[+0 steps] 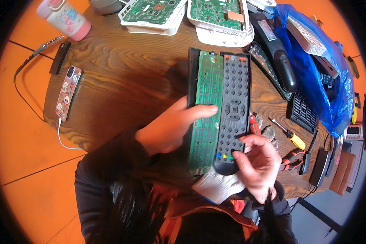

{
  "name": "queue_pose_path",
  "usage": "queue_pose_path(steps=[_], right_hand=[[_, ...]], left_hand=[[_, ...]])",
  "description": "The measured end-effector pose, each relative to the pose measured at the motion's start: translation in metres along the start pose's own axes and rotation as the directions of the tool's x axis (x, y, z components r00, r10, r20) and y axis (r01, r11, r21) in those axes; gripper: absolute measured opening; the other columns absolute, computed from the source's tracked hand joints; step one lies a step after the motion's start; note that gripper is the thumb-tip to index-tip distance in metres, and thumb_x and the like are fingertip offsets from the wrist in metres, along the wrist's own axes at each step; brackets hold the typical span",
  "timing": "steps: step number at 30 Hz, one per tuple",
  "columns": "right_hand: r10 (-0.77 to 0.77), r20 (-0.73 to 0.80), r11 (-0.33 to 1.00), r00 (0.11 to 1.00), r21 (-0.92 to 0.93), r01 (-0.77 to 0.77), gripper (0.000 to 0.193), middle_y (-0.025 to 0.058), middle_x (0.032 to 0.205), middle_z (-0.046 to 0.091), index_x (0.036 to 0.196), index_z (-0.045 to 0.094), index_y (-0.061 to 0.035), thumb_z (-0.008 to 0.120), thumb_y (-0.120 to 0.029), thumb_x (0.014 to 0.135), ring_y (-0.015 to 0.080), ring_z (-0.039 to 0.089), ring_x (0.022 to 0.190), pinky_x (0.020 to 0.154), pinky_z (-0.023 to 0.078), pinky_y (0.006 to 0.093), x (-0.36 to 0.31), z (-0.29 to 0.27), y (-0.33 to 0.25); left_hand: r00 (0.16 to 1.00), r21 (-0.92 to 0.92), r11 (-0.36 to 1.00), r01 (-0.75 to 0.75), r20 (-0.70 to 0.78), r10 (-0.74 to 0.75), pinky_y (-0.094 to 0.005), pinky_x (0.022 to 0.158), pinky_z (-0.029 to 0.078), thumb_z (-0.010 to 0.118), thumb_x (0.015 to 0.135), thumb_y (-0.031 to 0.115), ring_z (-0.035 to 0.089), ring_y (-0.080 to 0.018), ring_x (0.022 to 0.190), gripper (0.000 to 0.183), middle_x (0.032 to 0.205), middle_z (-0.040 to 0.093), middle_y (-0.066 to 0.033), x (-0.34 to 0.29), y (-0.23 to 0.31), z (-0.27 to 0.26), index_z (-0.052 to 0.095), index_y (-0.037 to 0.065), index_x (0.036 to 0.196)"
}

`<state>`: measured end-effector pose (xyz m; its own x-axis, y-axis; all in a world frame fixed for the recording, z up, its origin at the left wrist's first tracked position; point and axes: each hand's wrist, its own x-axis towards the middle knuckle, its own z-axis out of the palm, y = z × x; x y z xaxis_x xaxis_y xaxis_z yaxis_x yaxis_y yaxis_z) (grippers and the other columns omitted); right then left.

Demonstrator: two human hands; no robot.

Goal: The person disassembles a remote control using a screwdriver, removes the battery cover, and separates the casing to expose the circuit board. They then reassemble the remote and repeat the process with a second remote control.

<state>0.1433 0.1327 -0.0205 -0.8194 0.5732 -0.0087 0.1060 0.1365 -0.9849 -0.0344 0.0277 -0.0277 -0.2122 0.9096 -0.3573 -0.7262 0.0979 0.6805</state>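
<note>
In front of me is an opened remote control in two halves, side by side and tilted up. My left hand [168, 126] grips the half with the long green circuit board [205, 138], thumb lying across the board's face. Along that board's left edge shows a black plastic shell [192, 67]. The other half is a black casing with a dark rubber keypad [234, 87], a few coloured keys near its lower end. Thumb and fingers of my right hand [258, 166] pinch its lower right edge. Whether the two halves touch along their length I cannot tell.
White device cases with circuit boards [152, 12] stand at the back. A blue plastic bag [333, 93] of devices, a yellow screwdriver [295, 138], red pliers [292, 160] and a pale glove [219, 187] lie around. Left are a phone [68, 93] on a cable and a bottle [67, 20].
</note>
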Motion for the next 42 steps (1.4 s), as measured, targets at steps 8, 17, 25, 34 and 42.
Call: queue_pose_path(steps=[8,17,25,34,42], right_hand=[[-0.233,-0.051,0.918,0.971,-0.341,0.202,0.022,0.0068,0.075,0.056,0.09,0.059,0.0011,0.067,0.005,0.069,0.0105,0.053,0.061,0.053,0.042,0.0222,0.002,0.001,0.001],[-0.25,-0.083,0.868,0.965,-0.461,0.185,0.03,0.0051,0.071,0.049,0.097,0.058,0.0026,0.061,0.01,0.068,0.0119,0.049,0.059,0.051,0.039,0.0216,0.001,0.001,-0.007],[0.104,-0.03,0.963,0.994,-0.246,-0.108,0.031,0.004,0.082,0.055,0.105,0.05,0.0012,0.059,0.007,0.076,0.0051,0.053,0.069,0.059,0.043,0.0174,0.0,-0.004,-0.002],[-0.131,-0.007,0.76,0.991,-0.643,0.096,0.028,0.0118,0.084,0.059,0.101,0.052,0.0013,0.06,0.005,0.074,0.0172,0.06,0.067,0.058,0.047,0.0249,0.003,-0.001,-0.004],[-0.305,-0.148,0.951,0.941,-0.106,0.292,0.054,0.016,0.109,0.052,0.124,0.036,0.0037,0.061,0.001,0.076,0.0172,0.056,0.086,0.067,0.047,0.0241,0.005,-0.007,-0.004]], left_hand=[[0.921,0.476,0.811,-0.341,-0.005,0.39,-0.0319,0.088,0.041,0.05,0.086,0.008,0.053,-0.0158,0.099,0.037,0.107,0.055,-0.0077,0.009,-0.012,-0.006,0.04,0.0,0.121],[0.932,0.381,0.864,-0.328,-0.016,0.361,-0.0364,0.071,0.052,0.05,0.086,0.007,0.063,-0.0253,0.077,0.03,0.09,0.059,-0.016,-0.005,-0.006,0.004,0.038,-0.001,0.113],[0.963,0.058,0.961,-0.27,0.019,0.27,-0.0406,0.075,0.052,0.044,0.087,0.012,0.062,-0.0336,0.087,0.03,0.101,0.057,-0.0213,-0.002,0.002,0.003,0.038,-0.002,0.113],[0.975,0.04,0.975,-0.22,0.037,0.219,-0.0368,0.07,0.052,0.046,0.087,0.013,0.063,-0.0292,0.08,0.036,0.096,0.057,-0.0205,-0.003,0.001,0.003,0.034,-0.003,0.117],[0.943,0.22,0.967,0.13,0.273,-0.19,-0.0303,0.062,0.051,0.054,0.085,0.012,0.062,-0.0187,0.069,0.034,0.083,0.06,-0.0131,-0.01,-0.001,0.013,0.04,-0.002,0.112]])
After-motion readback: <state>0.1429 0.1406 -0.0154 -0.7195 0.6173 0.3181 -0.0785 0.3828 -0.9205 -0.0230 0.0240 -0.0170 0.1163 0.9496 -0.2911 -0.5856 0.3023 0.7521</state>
